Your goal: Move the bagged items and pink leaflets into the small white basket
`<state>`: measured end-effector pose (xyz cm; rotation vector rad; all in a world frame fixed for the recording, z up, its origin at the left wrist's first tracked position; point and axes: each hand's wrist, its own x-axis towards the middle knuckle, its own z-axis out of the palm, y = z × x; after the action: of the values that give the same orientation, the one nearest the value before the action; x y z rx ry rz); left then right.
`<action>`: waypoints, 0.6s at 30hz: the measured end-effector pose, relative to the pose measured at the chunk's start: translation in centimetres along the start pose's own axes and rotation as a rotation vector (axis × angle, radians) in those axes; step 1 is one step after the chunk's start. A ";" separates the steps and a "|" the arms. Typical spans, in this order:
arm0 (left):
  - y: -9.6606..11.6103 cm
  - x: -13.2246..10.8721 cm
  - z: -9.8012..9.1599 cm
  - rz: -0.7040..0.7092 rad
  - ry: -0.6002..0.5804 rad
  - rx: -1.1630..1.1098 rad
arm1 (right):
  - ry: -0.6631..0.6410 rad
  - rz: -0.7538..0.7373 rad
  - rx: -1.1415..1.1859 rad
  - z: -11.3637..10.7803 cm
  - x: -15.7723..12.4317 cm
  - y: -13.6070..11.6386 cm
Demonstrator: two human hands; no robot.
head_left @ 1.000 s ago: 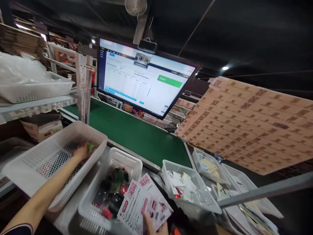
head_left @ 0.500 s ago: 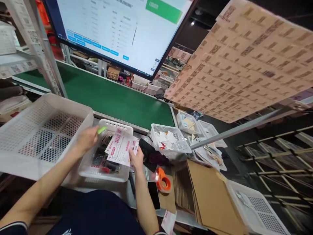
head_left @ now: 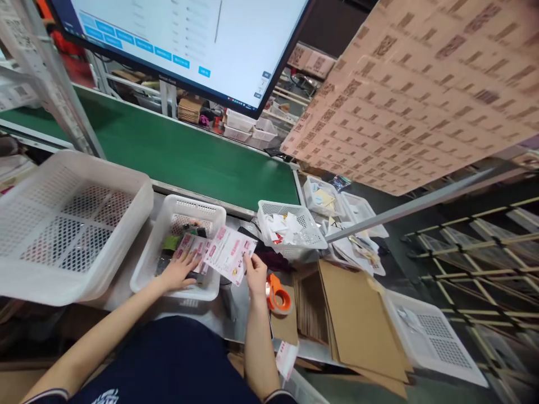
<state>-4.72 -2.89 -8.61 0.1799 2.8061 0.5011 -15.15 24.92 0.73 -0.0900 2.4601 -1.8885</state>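
the printed leaflets (head_left: 229, 255) lie fanned over the near right corner of the small white basket (head_left: 141, 275), their long axis running left to right between the two hands. the right hand (head_left: 255, 276) pinches the right-hand edge of the top sheet between thumb and fingers. the left hand (head_left: 180, 270) lies spread and flat on the left-hand leaflets, pressing them down over the dark packets in the basket. an orange tape dispenser (head_left: 277, 294) sits just right of the right hand on the counter (head_left: 236, 306).

Nothing here can be read. The monitor (head_left: 189, 39) shows rows of text too small and blurred, and the pink print on the leaflets (head_left: 229, 258) is just as unclear. The hanging label sheet (head_left: 412, 95) carries only smeared dark marks.
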 end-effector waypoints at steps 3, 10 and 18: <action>-0.6 1.9 0.2 -0.054 -0.027 0.034 | 0.108 -0.028 0.091 2.3 0.9 -0.3; -1.0 1.4 -0.7 -0.291 0.091 0.219 | 0.070 -0.052 -0.034 7.7 3.2 -0.5; 2.8 2.4 0.7 -0.285 -0.138 0.089 | 0.508 0.245 -0.685 -15.8 2.0 2.4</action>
<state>-6.57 0.37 -8.84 -0.1605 2.6598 0.2857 -18.26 40.65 2.52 0.7157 3.1421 -0.9901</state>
